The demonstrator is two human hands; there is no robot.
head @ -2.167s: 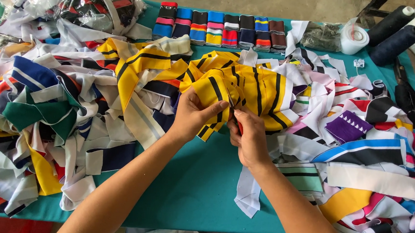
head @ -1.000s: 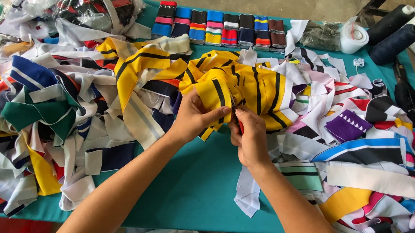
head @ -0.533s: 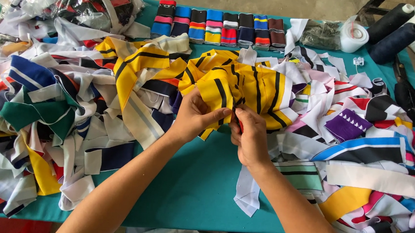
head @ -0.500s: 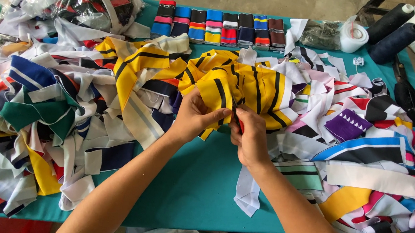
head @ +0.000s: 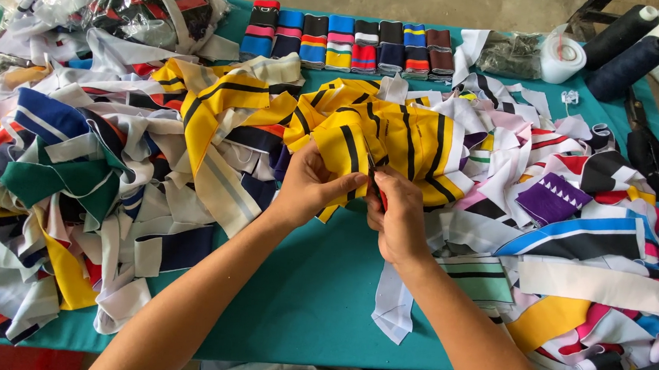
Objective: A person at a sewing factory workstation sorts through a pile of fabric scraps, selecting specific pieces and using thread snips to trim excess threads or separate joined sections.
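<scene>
Left heap: mixed fabric strips (head: 74, 190), frame's left.
Left hand (head: 310, 187): grip pinched shut on yellow black-striped cloth (head: 395, 135), centre.
Right hand (head: 397, 217): grip closed around small red-handled tool (head: 378, 190), touching cloth.
Surface (head: 306, 299): teal.

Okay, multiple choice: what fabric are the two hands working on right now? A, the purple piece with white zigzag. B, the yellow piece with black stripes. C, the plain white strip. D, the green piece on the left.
B: the left hand pinches the yellow black-striped fabric while the right hand holds a small red-handled tool against its edge.
</scene>
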